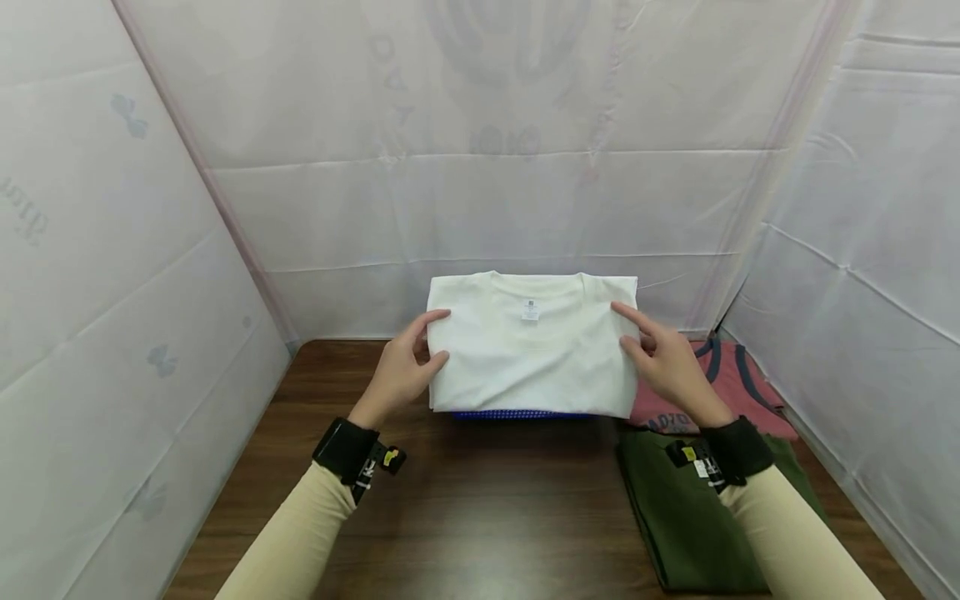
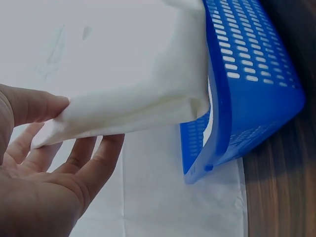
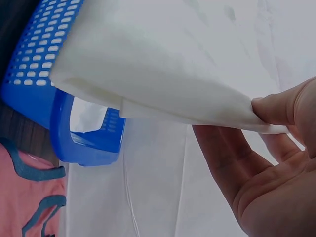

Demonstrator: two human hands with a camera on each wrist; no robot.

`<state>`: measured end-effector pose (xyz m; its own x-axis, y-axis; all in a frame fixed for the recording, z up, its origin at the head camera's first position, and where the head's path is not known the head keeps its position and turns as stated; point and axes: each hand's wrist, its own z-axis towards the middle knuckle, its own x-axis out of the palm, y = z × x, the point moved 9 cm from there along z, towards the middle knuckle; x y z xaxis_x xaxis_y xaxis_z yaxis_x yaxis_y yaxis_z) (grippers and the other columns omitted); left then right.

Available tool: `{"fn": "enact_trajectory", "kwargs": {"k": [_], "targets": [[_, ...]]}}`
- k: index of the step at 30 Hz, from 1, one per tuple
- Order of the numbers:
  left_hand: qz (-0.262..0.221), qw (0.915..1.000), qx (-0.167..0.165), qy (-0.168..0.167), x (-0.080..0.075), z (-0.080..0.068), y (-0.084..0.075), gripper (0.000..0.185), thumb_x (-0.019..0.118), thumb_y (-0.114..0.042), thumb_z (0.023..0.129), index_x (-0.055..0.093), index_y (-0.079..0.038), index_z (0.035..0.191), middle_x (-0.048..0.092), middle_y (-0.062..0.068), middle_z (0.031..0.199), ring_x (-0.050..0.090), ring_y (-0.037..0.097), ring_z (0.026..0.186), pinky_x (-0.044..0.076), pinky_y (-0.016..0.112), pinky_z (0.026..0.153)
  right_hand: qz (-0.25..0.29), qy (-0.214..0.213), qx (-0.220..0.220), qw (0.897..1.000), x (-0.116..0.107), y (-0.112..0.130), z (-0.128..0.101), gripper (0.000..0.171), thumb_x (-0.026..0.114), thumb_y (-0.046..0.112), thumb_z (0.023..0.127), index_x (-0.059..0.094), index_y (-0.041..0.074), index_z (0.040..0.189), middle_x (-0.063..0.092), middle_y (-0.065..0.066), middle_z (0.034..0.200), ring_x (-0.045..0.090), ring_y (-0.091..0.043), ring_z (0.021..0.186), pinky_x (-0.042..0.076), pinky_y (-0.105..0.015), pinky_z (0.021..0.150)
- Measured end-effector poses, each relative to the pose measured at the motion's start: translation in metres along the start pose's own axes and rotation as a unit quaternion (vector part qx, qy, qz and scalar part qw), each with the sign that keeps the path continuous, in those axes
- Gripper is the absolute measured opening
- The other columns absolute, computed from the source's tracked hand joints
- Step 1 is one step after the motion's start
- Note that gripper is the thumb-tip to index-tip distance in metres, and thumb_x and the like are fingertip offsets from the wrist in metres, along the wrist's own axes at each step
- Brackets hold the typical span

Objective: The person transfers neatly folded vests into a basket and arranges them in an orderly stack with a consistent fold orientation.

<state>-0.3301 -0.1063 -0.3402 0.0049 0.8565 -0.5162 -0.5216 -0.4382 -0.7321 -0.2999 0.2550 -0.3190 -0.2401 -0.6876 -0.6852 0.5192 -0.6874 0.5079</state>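
A folded green shirt point(image 1: 678, 500) lies nearest on the wooden table point(image 1: 480, 508), a pink shirt point(image 1: 738, 387) just beyond it. Past these, the left hand point(image 1: 401, 371) and right hand point(image 1: 663, 362) each pinch one short end of a folded white T-shirt point(image 1: 532, 346), thumb on top, fingers underneath. Its long axis runs left to right between the hands, both about equally near. The shirt sits over a blue perforated basket point(image 2: 247, 84); whether it rests on the rim or hangs just above is hard to tell. Both forearms reach forward, wrists level.
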Motion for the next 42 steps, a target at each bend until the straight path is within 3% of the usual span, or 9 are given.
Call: {"fn": "enact_trajectory", "kwargs": {"k": [5, 10, 22, 31, 36, 42], "targets": [[0.014, 0.9999, 0.008, -0.005, 0.002, 0.013, 0.002, 0.063, 0.067, 0.0, 0.096, 0.048, -0.019, 0.153, 0.055, 0.012, 0.144, 0.068, 0.026, 0.091, 0.049, 0.03, 0.056, -0.011, -0.014, -0.012, 1.0, 0.0, -0.004, 0.012, 0.055, 0.059, 0.006, 0.104, 0.047, 0.02, 0.156, 0.024, 0.005, 0.057, 0.021, -0.009, 0.048, 0.025, -0.028, 0.048], [0.033, 0.9995, 0.002, -0.003, 0.008, 0.022, 0.009, 0.063, 0.066, -0.001, 0.097, 0.046, -0.019, 0.154, 0.056, 0.01, 0.14, 0.064, 0.026, 0.081, 0.049, 0.032, 0.059, -0.028, -0.017, -0.013, 0.999, 0.004, -0.009, 0.02, 0.055, 0.059, 0.003, 0.103, 0.048, 0.018, 0.155, 0.026, 0.003, 0.055, 0.022, -0.009, 0.047, 0.025, -0.028, 0.049], [0.036, 0.9967, -0.073, 0.009, 0.011, 0.044, 0.03, 0.063, 0.065, -0.003, 0.097, 0.044, -0.019, 0.155, 0.052, 0.018, 0.146, 0.066, 0.031, 0.097, 0.056, 0.037, 0.067, -0.04, 0.018, 0.022, 0.999, 0.017, -0.025, 0.046, 0.057, 0.057, 0.003, 0.103, 0.046, 0.018, 0.156, 0.036, 0.001, 0.05, 0.032, -0.013, 0.042, 0.032, -0.029, 0.047], [0.018, 0.992, -0.121, 0.031, 0.014, 0.056, 0.045, 0.062, 0.067, -0.007, 0.097, 0.045, -0.02, 0.155, 0.054, 0.015, 0.144, 0.061, 0.027, 0.093, 0.053, 0.036, 0.072, -0.044, 0.043, 0.04, 0.997, 0.026, -0.035, 0.061, 0.056, 0.056, 0.003, 0.102, 0.046, 0.015, 0.156, 0.034, 0.002, 0.049, 0.033, -0.016, 0.042, 0.031, -0.03, 0.046], [0.008, 0.9889, -0.144, 0.037, 0.017, 0.062, 0.055, 0.063, 0.068, -0.006, 0.096, 0.046, -0.017, 0.154, 0.05, 0.017, 0.152, 0.061, 0.029, 0.105, 0.055, 0.041, 0.087, -0.047, 0.055, 0.055, 0.996, 0.034, -0.042, 0.066, 0.056, 0.056, 0.003, 0.102, 0.046, 0.016, 0.156, 0.034, 0.002, 0.051, 0.035, -0.016, 0.044, 0.032, -0.031, 0.048], [0.003, 0.9842, -0.169, 0.051, 0.023, 0.066, 0.061, 0.062, 0.068, -0.005, 0.096, 0.046, -0.014, 0.154, 0.041, 0.019, 0.159, 0.049, 0.034, 0.136, 0.049, 0.049, 0.105, -0.047, 0.075, 0.065, 0.994, 0.041, -0.049, 0.069, 0.055, 0.055, 0.003, 0.102, 0.046, 0.012, 0.155, 0.039, -0.004, 0.057, 0.036, -0.018, 0.045, 0.031, -0.032, 0.049]]}}
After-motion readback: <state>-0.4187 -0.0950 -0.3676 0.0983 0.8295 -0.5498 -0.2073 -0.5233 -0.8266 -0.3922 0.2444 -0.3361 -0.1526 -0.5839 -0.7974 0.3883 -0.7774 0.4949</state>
